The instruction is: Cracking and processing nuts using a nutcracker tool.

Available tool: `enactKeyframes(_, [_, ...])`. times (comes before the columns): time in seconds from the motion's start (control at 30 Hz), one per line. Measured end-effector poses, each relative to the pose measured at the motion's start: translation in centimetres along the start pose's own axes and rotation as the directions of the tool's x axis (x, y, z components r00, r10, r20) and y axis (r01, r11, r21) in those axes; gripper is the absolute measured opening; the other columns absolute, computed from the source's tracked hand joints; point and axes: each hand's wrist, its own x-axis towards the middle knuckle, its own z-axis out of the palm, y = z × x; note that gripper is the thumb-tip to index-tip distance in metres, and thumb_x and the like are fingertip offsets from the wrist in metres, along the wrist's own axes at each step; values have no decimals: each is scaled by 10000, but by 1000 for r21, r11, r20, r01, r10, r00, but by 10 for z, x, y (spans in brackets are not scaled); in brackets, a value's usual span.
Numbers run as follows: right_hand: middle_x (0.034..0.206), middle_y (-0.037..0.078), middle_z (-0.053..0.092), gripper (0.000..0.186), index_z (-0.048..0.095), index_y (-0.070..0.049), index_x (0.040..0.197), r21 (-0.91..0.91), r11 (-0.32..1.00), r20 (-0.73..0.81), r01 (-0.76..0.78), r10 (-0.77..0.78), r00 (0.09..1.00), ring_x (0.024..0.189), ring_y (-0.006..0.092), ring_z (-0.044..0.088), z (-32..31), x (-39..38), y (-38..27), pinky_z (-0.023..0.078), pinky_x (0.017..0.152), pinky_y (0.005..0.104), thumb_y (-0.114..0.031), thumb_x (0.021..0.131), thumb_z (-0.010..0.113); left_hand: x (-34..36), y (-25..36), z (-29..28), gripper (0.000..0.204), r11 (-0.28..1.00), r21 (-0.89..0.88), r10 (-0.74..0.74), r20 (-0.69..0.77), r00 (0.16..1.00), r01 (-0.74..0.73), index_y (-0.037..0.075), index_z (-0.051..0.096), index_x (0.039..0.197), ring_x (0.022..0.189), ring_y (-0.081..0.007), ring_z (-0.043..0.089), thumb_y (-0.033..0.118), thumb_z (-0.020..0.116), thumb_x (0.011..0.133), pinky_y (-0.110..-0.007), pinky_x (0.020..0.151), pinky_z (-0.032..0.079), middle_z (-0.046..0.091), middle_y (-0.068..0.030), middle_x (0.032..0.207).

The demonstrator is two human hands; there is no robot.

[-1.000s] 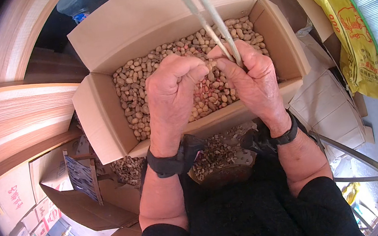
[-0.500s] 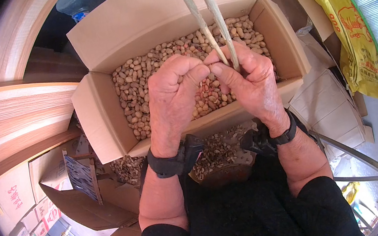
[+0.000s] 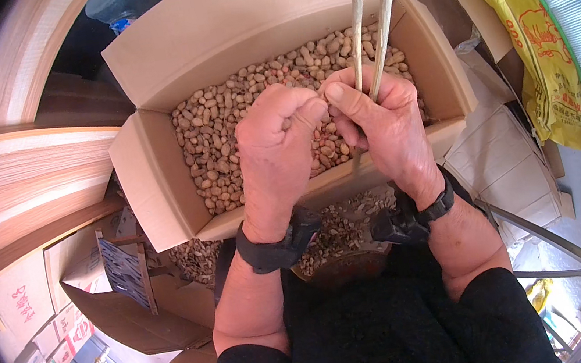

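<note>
Both hands are over an open cardboard box (image 3: 156, 178) filled with unshelled peanuts (image 3: 212, 122), with some reddish shelled kernels (image 3: 327, 139) among them. My right hand (image 3: 389, 119) is closed around the lower ends of a pale stick bent into a narrow loop (image 3: 357, 31); the loop rises above the hand. My left hand (image 3: 274, 146) has its thumb and forefinger pinched together beside my right fingertips. Whatever sits in that pinch is too small or hidden to name. A small dark blur (image 3: 356, 162) shows just below my right hand.
Broken shells (image 3: 339, 234) lie below the box, near my body. At left stand wooden panels (image 3: 42, 160) and an opened carton (image 3: 137, 329). A yellow printed sack (image 3: 547, 49) hangs at right, above flattened cardboard (image 3: 503, 159) and a metal bar (image 3: 551, 238).
The bent stick has swung to the right and stands more upright in my right hand. My left hand has shifted slightly right. A dark blur has appeared under my right hand.
</note>
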Motion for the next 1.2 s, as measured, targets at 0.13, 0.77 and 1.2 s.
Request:
enactKeyframes(0.13, [622, -19, 563, 79, 633, -21, 894, 95, 993, -4, -70, 71, 997, 466, 29, 458, 1, 0, -4, 345, 397, 173, -83, 858, 601, -2, 4, 2, 159, 857, -390, -360, 15, 933, 337, 4, 630, 829, 491, -30, 399, 161, 622, 857, -178, 433, 290, 490, 28, 597])
enactKeyframes(0.77, [585, -48, 508, 50, 602, -2, 802, -213, 977, -84, 22, -41, 996, 520, 6, 435, 5, -2, 1, 349, 441, 189, -47, 822, 593, -4, 2, 2, 192, 903, -314, -304, 17, 953, 293, 12, 630, 824, 505, -31, 414, 199, 618, 867, -175, 437, 307, 488, 34, 581])
enactKeyframes(1.2, [580, -39, 521, 69, 599, -12, 780, -148, 988, -93, -53, 39, 995, 511, 19, 444, 3, -2, -8, 359, 441, 197, -44, 803, 543, -2, 12, 1, 239, 753, -427, -476, 172, 863, 501, 16, 614, 829, 471, -38, 396, 251, 607, 873, -178, 415, 286, 487, 25, 583])
